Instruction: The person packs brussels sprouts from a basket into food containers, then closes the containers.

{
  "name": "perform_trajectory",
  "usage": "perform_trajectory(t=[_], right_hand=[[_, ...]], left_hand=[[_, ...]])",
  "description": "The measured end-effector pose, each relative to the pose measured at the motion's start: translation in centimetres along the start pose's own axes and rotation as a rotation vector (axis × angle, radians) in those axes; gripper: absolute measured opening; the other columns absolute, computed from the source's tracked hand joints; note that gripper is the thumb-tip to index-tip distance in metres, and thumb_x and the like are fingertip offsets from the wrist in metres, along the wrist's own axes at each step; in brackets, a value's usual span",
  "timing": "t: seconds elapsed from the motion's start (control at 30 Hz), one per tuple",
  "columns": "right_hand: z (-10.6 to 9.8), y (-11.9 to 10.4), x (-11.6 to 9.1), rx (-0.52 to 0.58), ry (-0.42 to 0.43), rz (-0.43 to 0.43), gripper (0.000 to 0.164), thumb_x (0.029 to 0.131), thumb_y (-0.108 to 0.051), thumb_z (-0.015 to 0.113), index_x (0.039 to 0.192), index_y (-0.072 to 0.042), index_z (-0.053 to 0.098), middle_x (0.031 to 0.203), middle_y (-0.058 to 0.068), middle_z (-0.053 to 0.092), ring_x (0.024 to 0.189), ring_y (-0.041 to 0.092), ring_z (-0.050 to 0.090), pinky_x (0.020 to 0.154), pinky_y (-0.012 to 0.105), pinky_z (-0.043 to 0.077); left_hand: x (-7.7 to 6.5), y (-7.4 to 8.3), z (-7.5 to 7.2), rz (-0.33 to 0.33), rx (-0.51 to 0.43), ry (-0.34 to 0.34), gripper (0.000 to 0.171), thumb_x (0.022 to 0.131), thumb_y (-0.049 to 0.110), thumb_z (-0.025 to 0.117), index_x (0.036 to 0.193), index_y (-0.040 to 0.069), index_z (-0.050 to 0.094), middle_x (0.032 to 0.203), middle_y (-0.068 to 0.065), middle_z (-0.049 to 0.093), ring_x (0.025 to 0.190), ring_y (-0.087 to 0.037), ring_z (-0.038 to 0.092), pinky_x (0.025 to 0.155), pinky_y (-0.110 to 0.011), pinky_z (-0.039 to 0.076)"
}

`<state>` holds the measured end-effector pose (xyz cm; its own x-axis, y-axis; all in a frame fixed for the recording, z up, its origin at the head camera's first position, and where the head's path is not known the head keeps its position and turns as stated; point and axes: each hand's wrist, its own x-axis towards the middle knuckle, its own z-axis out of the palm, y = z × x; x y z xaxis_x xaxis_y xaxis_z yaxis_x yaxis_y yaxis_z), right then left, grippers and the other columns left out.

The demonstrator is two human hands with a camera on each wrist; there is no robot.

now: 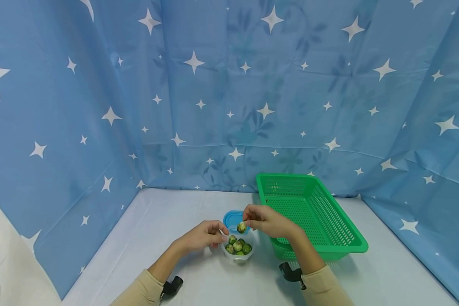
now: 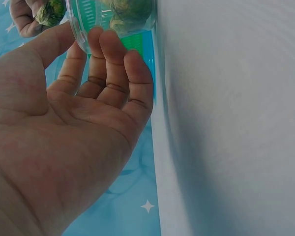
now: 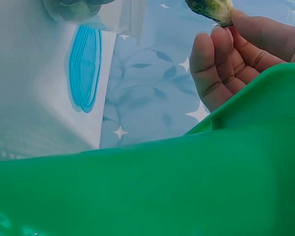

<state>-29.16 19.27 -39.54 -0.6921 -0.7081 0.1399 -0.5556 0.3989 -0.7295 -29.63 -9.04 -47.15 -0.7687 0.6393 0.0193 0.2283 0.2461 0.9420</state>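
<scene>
A small clear plastic container stands on the table with several Brussels sprouts in it. At its left side my left hand holds the rim, thumb and fingers at the edge; the left wrist view shows this hand palm towards the camera. Above the container's far edge, my right hand pinches a single Brussels sprout between thumb and fingertips. The right wrist view shows that sprout at the tips of the right hand.
A blue lid lies on the table just behind the container. To the right stands a large green plastic basket, under and beside the right forearm. A blue curtain with white stars hangs behind the white table.
</scene>
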Motion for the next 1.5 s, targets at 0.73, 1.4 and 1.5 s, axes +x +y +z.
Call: perform_trajectory(t=[0.73,1.4,1.5], right_hand=[[1.7,-0.5,0.8,-0.156,-0.083,0.007,0.003,0.104,-0.012,0.064,0.104,-0.013,0.066,0.094,-0.001,0.066,0.081,0.008,0.059,0.072,0.026,0.053],[2.3,-1.0,1.3,-0.218,-0.185,-0.022,0.004,0.098,-0.014,0.074,0.097,-0.010,0.074,0.087,-0.012,0.066,0.076,0.003,0.058,0.072,0.024,0.053],[2.5,-1.1,1.3,-0.220,-0.192,-0.014,0.005,0.098,-0.015,0.074,0.097,-0.011,0.074,0.086,-0.011,0.067,0.075,0.003,0.058,0.072,0.024,0.054]], left_hand=[[-0.2,0.1,-0.1,0.010,-0.012,-0.009,0.023,0.104,0.021,0.065,0.121,0.005,0.067,0.090,-0.016,0.066,0.077,-0.021,0.059,0.071,-0.037,0.053],[-0.3,0.1,0.0,0.005,0.002,-0.001,0.023,0.104,0.025,0.065,0.121,0.009,0.067,0.087,-0.010,0.065,0.078,-0.022,0.059,0.072,-0.037,0.052],[-0.3,0.1,-0.1,0.003,0.001,-0.002,0.023,0.103,0.025,0.066,0.121,0.009,0.067,0.089,-0.013,0.066,0.078,-0.022,0.059,0.072,-0.037,0.052]])
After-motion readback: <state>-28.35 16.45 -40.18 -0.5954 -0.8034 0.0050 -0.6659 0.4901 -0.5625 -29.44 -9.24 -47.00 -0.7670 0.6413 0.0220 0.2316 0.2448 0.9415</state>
